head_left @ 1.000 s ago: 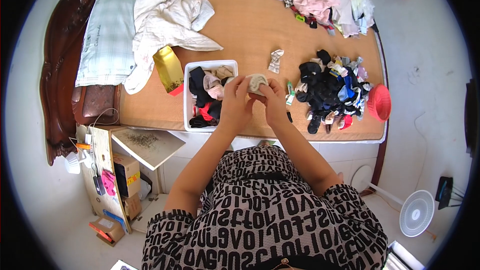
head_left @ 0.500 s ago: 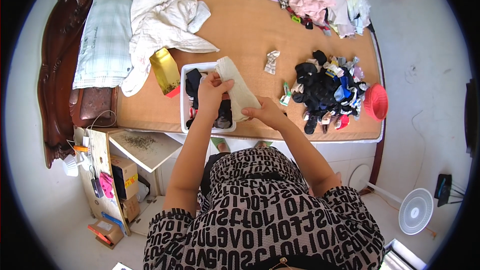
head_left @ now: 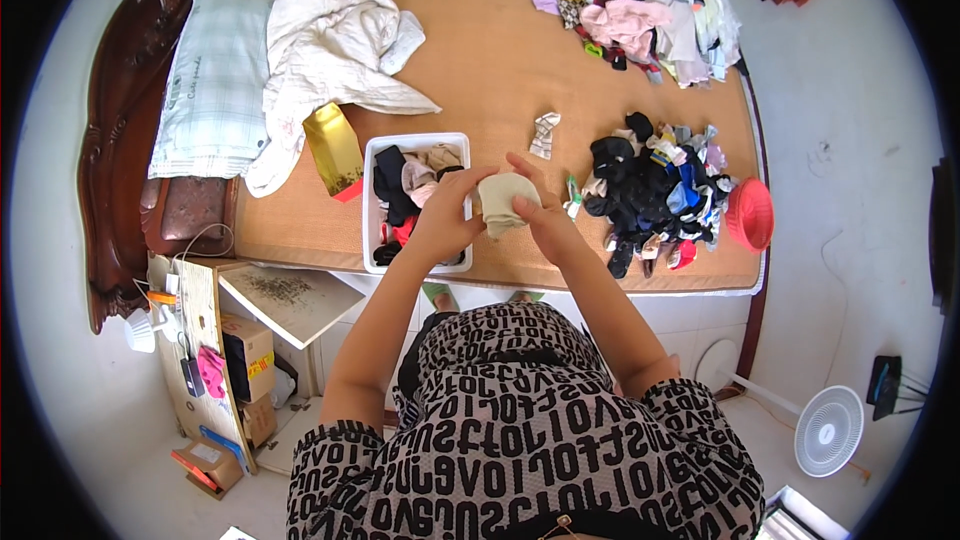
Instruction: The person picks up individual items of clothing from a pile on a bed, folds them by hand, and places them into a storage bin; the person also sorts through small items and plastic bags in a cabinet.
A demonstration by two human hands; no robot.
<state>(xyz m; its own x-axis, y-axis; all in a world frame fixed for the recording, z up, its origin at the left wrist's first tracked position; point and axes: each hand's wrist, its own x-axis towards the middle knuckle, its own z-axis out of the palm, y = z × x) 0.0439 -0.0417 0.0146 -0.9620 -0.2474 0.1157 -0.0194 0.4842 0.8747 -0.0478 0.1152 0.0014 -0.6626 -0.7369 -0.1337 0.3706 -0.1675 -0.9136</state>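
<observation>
A cream sock [head_left: 508,202], folded over into a short bundle, is held between my two hands above the bed's front edge. My left hand [head_left: 452,212] grips its left side, close to the right wall of a white plastic bin [head_left: 372,230]. On the other side, my right hand [head_left: 545,218] presses its thumb onto the front of the sock. Inside the bin lie dark, beige and red folded socks [head_left: 400,185]. A checked sock [head_left: 544,135] lies alone on the mat beyond my hands. To the right is a heap of mixed, mostly black socks [head_left: 650,185].
A gold box [head_left: 332,145] stands left of the bin, near a white blanket [head_left: 325,40] and a pillow [head_left: 210,80]. A red basket [head_left: 750,215] sits at the bed's right edge. Piled clothes [head_left: 640,10] lie at the far right; a white fan [head_left: 828,430] stands on the floor.
The cream sock was stretched out long over the bin; now it is folded short. Both hands have come closer together and shifted right, uncovering the bin's contents.
</observation>
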